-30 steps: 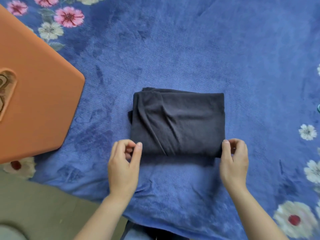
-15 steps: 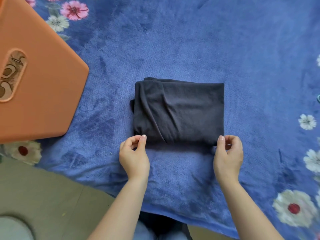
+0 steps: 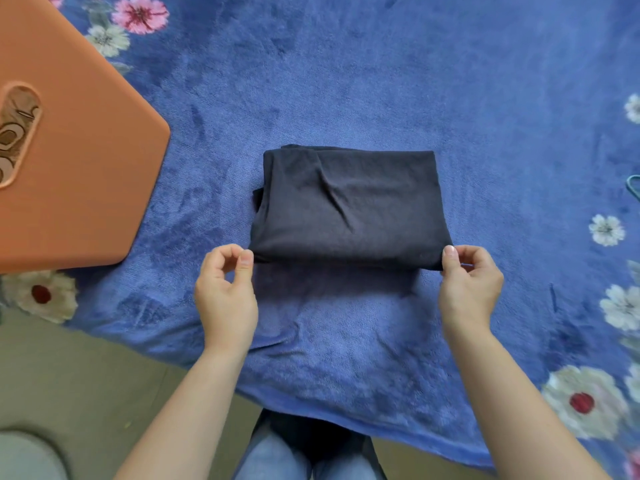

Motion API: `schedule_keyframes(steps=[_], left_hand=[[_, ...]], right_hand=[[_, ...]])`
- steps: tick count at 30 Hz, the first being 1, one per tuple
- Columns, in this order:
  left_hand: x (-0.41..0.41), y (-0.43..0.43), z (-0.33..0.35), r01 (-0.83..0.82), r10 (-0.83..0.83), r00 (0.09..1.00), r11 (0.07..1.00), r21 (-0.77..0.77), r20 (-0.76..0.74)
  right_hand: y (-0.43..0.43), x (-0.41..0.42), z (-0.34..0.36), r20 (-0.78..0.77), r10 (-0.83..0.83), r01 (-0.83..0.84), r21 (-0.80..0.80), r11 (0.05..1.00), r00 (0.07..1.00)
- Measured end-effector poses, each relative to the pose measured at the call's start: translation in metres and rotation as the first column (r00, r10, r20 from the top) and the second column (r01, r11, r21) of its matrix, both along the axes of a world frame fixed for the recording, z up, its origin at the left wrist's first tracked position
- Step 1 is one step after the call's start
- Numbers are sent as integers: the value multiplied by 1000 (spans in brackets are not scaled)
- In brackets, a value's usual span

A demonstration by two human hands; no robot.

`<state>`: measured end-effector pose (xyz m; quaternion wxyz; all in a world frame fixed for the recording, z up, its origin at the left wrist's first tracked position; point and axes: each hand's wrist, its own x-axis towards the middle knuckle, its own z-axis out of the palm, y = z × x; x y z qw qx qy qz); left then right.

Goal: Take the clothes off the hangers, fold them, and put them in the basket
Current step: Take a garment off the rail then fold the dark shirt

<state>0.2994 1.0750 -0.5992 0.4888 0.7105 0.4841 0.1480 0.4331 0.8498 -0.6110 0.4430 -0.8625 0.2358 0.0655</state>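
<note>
**Right hand [image 3: 469, 289] and left hand [image 3: 227, 292] start the lift**

Thumb and curled fingers of the right hand pinch the near right corner of the dark navy folded knit garment [image 3: 349, 206]. At the near left corner, the left hand has its thumb tip touching the cloth and its index finger curled towards it. Whether it actually grips the fabric I cannot tell.

Compared with half a second ago, the near edge stands higher off the blue plush flower-printed blanket [image 3: 346, 81] and throws a broader shadow beneath. The creases on the garment's left side have also pulled smoother. The far edge rests on the blanket, around its middle.

The garment reads as a compact rectangle, so folding of this piece looks complete and the step in hand is probably pickup. The orange plastic basket [image 3: 86, 161], with its oval handle slot, stands well apart to the left, so the carry should go that way. A hold at only two corners may let the layers sag open; fingers slid underneath would keep the fold.
</note>
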Motion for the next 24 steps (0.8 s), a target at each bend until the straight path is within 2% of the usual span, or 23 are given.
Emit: schedule_keyframes(steps=[4,8,11,16,21,24], left_hand=[[-9,13,-7,66,-66,998,997,45,0],[-17,16,-27,97,-125,972,985,-144,-201],[-6,21,-21,140,-198,946,964,-228,-257],[47,28,-1,63,-73,988,995,-79,-136],[120,35,-9,144,-137,951,990,5,-277],[140,41,-18,178,-143,944,980,93,-298]], right_hand=[[-3,5,2,22,-45,45,28,999,999],[-6,-12,-6,-117,-3,5,17,1000,993],[-9,-12,-4,-165,39,-33,38,999,986],[13,32,5,-64,116,-115,11,993,991],[47,91,-4,-59,271,-274,-56,960,961],[55,110,-11,-73,324,-331,-148,932,943]])
